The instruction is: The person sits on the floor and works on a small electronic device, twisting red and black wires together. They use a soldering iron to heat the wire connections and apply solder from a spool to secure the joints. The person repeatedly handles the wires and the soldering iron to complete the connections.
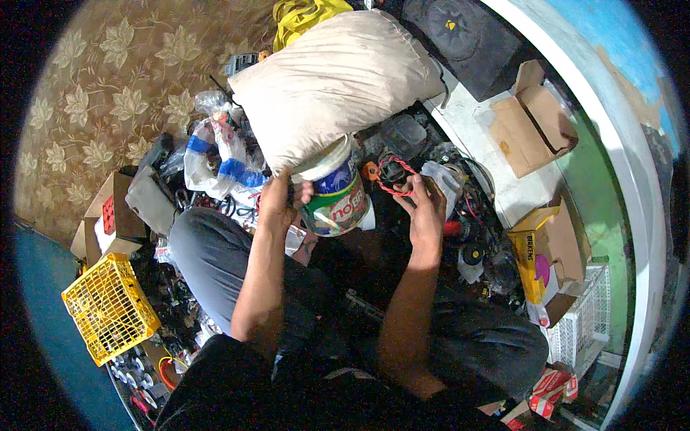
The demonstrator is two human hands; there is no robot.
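Observation:
My left hand [280, 195] grips the side of a white plastic tub [334, 195] with a blue and green label, held tilted above my lap. My right hand [425, 206] is raised to the tub's right and pinches a twisted red and black wire [397, 179] that leads to a small black part [392, 169]. Both forearms come up from the lower edge over my grey-trousered knees [208, 251]. What lies inside the tub is hidden.
A large beige sack [330, 79] lies just beyond the tub. Plastic bags [223, 158], a yellow crate [108, 305], open cardboard boxes [535, 118], a yellow box [535, 251], a white basket [586, 323] and heaps of small electronic parts [467, 215] surround me.

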